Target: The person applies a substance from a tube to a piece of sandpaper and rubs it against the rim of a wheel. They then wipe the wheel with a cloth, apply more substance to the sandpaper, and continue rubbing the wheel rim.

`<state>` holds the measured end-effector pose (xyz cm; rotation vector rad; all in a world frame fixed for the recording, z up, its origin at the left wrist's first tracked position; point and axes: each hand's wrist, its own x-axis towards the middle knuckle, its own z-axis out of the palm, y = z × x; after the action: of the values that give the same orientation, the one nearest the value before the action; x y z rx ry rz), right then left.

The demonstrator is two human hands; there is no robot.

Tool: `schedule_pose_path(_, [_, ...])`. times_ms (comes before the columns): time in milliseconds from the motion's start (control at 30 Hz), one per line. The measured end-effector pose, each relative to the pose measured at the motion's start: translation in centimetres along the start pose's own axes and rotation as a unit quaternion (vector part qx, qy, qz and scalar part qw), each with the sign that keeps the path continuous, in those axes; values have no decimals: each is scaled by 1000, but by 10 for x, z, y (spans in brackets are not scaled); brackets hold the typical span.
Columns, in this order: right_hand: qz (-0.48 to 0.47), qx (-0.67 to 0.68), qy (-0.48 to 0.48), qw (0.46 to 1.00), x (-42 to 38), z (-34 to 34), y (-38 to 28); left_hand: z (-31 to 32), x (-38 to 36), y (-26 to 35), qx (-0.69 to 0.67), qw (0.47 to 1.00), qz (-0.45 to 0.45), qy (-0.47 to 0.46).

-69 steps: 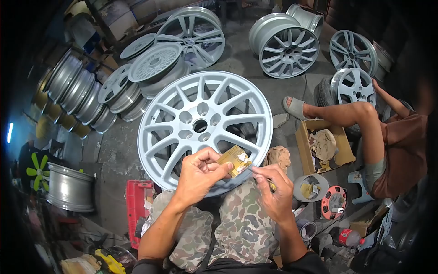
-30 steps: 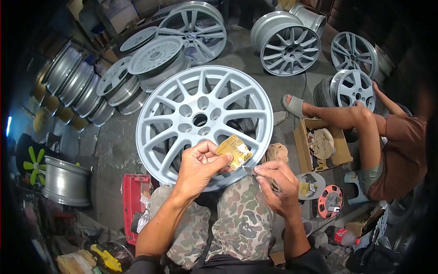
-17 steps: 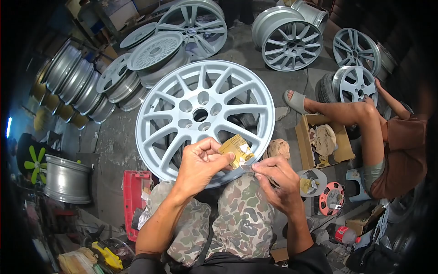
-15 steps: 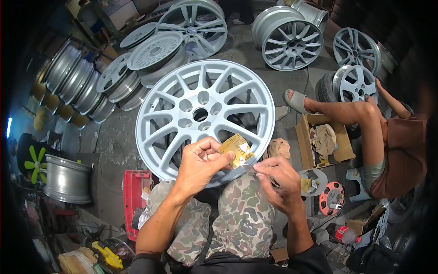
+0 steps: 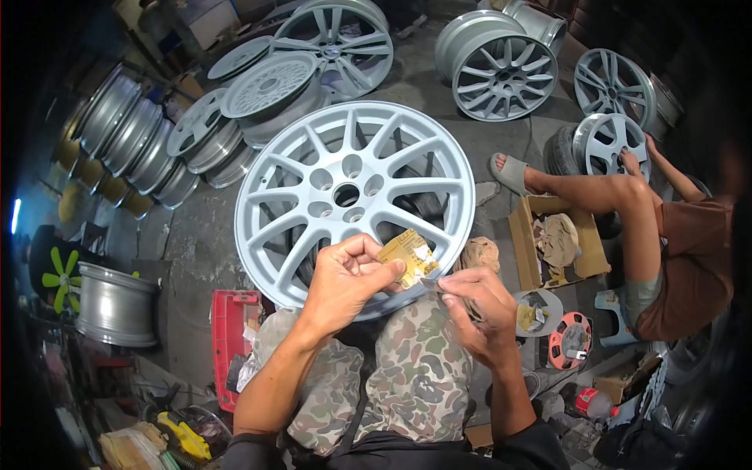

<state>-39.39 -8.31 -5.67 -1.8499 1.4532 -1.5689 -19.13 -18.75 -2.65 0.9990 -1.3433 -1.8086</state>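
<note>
A printed yellow card (image 5: 403, 254) with white paste on it is pinched between the thumb and fingers of my left hand (image 5: 343, 283). Right at the card's lower right edge, my right hand (image 5: 479, 307) grips a small thin metal blade (image 5: 430, 284), seen nearly edge-on. Both hands are over the near edge of a pale grey multi-spoke wheel rim (image 5: 335, 168), which lies face up in front of my knees. Its near spokes are partly hidden behind my left hand and the card.
Many wheel rims (image 5: 501, 78) stand around the floor. At the right sits a person (image 5: 627, 200) with a hand on another rim (image 5: 599, 145). Nearby are a cardboard box (image 5: 523, 251) with crumpled paper, a white tub (image 5: 552, 309), an orange reel (image 5: 570, 345) and a red tray (image 5: 227, 337).
The blade in my right hand has turned more edge-on at the card. The card has tipped slightly. The seated person's hand has moved across the rim at the right.
</note>
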Motion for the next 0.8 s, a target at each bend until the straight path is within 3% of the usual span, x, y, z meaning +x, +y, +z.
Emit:
schedule_pose_path(233, [14, 8, -36, 999, -10, -1, 5, -1, 1, 2, -67, 998, -13, 12])
schedule_pose_path(467, [167, 38, 35, 985, -40, -15, 66, -7, 2, 4, -49, 998, 11, 41])
schedule_pose_path(533, [219, 187, 91, 953, -48, -6, 91, -4, 3, 7, -41, 998, 16, 46])
schedule_pose_path(800, [216, 273, 124, 929, -39, 15, 123, -1, 5, 4, -4, 998, 7, 65])
